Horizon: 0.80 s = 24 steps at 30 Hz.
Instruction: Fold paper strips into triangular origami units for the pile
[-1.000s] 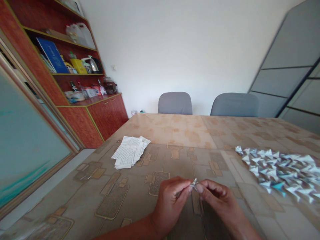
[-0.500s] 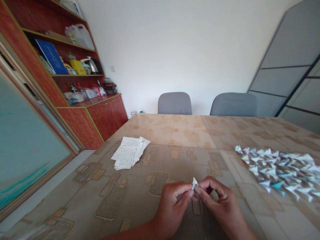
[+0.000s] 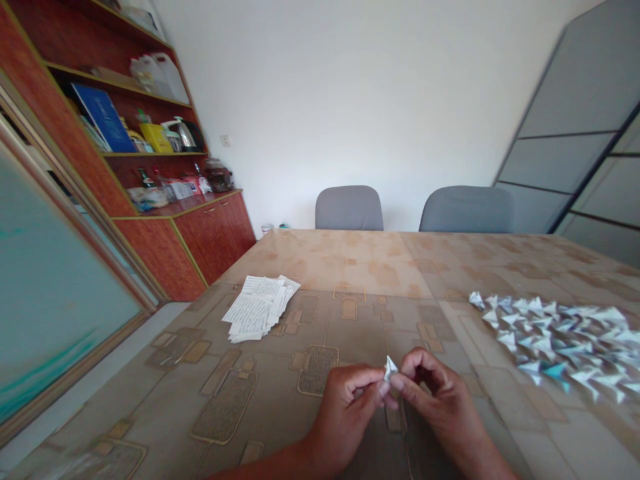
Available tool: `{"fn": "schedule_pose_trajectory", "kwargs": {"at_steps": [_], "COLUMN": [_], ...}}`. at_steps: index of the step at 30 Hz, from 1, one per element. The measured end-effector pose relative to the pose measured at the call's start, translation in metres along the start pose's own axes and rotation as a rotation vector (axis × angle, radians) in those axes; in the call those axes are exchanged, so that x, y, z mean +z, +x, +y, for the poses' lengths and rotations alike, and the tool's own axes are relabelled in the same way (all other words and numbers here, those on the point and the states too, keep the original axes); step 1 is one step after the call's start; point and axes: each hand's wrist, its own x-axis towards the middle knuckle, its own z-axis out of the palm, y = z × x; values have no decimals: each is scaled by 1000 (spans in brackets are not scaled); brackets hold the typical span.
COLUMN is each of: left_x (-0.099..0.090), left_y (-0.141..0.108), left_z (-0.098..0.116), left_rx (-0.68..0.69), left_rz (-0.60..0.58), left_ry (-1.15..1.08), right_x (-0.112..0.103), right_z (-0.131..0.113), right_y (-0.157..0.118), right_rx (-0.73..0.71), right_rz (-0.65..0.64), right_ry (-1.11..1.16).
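A small folded white paper piece [image 3: 390, 367] points upward between my two hands, just above the table. My left hand [image 3: 347, 410] pinches its left side between thumb and fingers. On its right side, the thumb of my right hand [image 3: 440, 400] presses against the paper, with the index finger bent above. Loose sheets of printed paper [image 3: 260, 308] lie in a pile on the left part of the table. Several rows of folded paper pieces [image 3: 565, 340] stand on the right, one of them teal.
The table [image 3: 350, 260] has a patterned cover. Two grey chairs [image 3: 349, 208] stand at its far edge. A red-brown shelf cabinet [image 3: 215, 230] with bottles, a kettle and boxes is at the left, and grey panels [image 3: 575, 100] rise at the right.
The right index finger has lifted slightly away from the folded paper. My left hand keeps nearly the same place and its pinch.
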Motion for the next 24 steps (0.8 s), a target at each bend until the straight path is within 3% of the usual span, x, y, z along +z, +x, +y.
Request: {"fn": "schedule_pose_trajectory", "kwargs": {"at_steps": [7,11,15,19,24], "left_x": [0,0,2,4,3], "left_y": [2,3,4,2,3], "left_z": [-6,-8,-10,-11,-12], "left_rx": [-95,-150,-157,-155,-162], "left_rz": [7,45,32,1,-6], "left_ry": [-135,-206,-246,-268,-236], "right_x": [-1,-14,-24,-26,-25], "right_z": [-1,-15,-21,-20,-20], "right_y": [0,3,6,6,8], "right_rx": [11,-216,-422,-516,-583], "right_rz": [-109,-47,-131,-210,-207], "right_ry": [119,-166,-315,-374,-425]}}
